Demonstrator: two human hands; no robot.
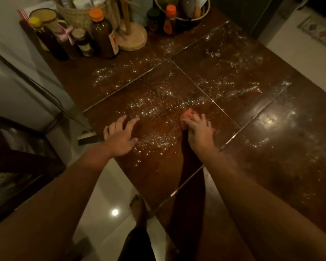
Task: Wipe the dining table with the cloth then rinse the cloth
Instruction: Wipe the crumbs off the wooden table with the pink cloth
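We are gripping the bunched pink cloth (pixel 187 115) in our right hand (pixel 199 132), fingers curling round it, and pressing it on the near middle of the desk (pixel 271 157). Our left hand (pixel 120 136) is lying spread to its left. Long overlapping strokes through the droplets (pixel 158 97) are probably serving us best here.

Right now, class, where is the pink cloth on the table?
In the head view, the pink cloth is bunched under the right hand on the dining table, right of the open left hand.
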